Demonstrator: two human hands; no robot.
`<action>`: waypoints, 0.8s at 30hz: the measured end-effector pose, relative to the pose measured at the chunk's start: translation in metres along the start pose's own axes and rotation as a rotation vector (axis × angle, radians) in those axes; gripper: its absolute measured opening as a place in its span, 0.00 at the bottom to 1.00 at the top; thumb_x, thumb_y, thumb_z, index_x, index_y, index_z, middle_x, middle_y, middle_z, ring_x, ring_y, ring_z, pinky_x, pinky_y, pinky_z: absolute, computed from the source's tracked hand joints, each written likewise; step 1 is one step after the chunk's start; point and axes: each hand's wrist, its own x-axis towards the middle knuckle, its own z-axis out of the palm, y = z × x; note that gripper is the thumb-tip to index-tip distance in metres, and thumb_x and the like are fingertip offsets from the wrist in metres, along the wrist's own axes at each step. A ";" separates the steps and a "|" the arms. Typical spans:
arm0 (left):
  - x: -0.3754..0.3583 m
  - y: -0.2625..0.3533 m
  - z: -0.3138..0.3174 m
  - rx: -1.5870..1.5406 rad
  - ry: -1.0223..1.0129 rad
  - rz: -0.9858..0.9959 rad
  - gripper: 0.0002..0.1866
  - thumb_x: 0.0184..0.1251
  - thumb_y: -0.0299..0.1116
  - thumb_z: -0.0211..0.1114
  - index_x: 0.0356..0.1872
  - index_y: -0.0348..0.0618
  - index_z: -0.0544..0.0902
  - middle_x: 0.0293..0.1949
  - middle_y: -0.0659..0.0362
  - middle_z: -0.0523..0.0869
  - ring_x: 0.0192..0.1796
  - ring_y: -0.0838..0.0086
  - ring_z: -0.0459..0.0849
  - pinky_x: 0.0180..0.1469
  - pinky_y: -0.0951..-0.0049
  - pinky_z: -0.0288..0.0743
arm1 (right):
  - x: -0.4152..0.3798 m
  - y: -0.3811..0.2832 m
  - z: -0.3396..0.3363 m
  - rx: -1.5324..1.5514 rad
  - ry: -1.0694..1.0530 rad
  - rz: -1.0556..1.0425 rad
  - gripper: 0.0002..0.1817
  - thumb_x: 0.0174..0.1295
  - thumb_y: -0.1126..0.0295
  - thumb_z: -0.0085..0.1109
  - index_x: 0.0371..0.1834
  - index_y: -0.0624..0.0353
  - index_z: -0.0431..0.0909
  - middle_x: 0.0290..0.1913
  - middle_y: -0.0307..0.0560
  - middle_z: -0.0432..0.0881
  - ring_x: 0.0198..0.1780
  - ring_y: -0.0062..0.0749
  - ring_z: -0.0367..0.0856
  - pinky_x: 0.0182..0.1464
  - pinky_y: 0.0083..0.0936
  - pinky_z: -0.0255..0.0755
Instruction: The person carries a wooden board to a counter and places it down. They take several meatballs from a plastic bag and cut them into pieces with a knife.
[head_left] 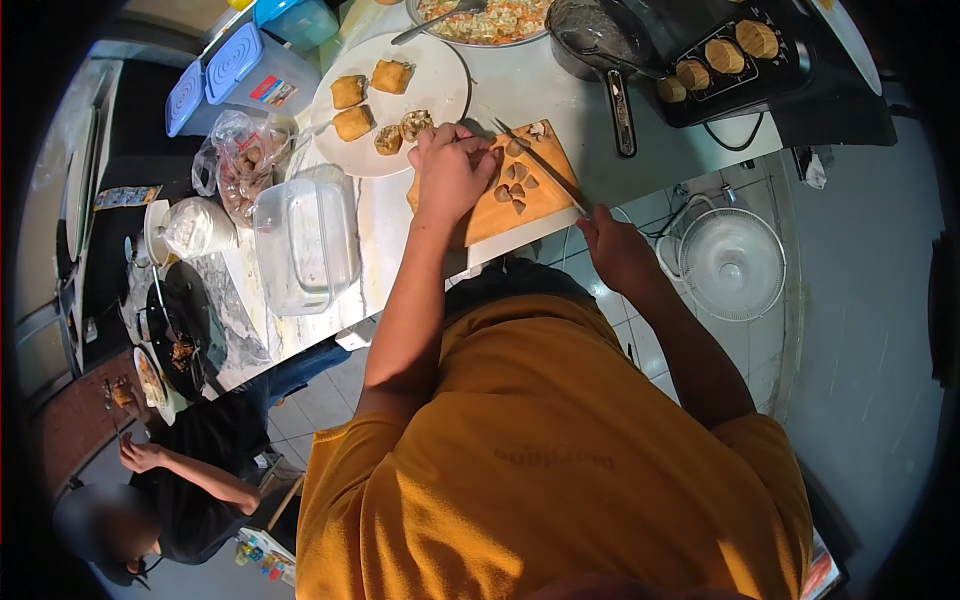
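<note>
My right hand (618, 250) is closed round the handle of a kitchen knife (548, 172), whose blade slants across the wooden cutting board (482, 226). Small brown cut pieces (517, 188), like meatball wedges, lie on the board below the blade. My left hand (455, 168) rests over the board's left part, fingers bent and pressed together; whatever they hold is hidden. Just beyond it is a white plate (335, 150) with several fried tofu pieces (352, 124), two of them showing a speckled filling.
A frying pan (598, 40) and a black stove (720, 60) stand at the right. A bowl of chopped vegetables (490, 18) is at the back. To the left are a clear plastic container (305, 245), a bag of brown balls (250, 165) and lidded tubs (255, 70). Another person (190, 480) works lower left.
</note>
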 end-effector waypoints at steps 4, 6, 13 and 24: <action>-0.003 -0.007 -0.005 -0.004 0.105 -0.015 0.09 0.55 0.38 0.72 0.35 0.50 0.91 0.43 0.61 0.83 0.54 0.60 0.72 0.55 0.58 0.59 | 0.002 0.000 0.002 -0.006 -0.014 0.021 0.21 0.77 0.51 0.38 0.50 0.60 0.67 0.37 0.64 0.85 0.42 0.63 0.84 0.45 0.53 0.78; -0.002 -0.011 -0.010 0.000 0.131 -0.031 0.08 0.56 0.37 0.71 0.35 0.50 0.91 0.43 0.61 0.83 0.54 0.60 0.72 0.55 0.58 0.59 | 0.002 -0.001 0.001 -0.025 -0.018 0.020 0.22 0.77 0.50 0.39 0.50 0.61 0.67 0.38 0.64 0.85 0.43 0.62 0.85 0.46 0.53 0.78; 0.002 -0.025 -0.027 0.027 0.229 -0.101 0.08 0.57 0.37 0.71 0.38 0.52 0.91 0.42 0.61 0.84 0.53 0.60 0.73 0.55 0.58 0.60 | 0.004 0.003 0.003 0.036 -0.026 0.001 0.24 0.77 0.50 0.39 0.53 0.63 0.69 0.41 0.67 0.84 0.46 0.62 0.84 0.50 0.51 0.77; 0.025 -0.020 -0.021 0.277 0.014 0.094 0.13 0.53 0.33 0.70 0.42 0.56 0.91 0.51 0.59 0.79 0.57 0.59 0.70 0.57 0.57 0.60 | -0.019 0.006 -0.003 -0.001 0.110 -0.048 0.22 0.75 0.49 0.42 0.50 0.58 0.73 0.35 0.58 0.86 0.42 0.60 0.85 0.45 0.51 0.77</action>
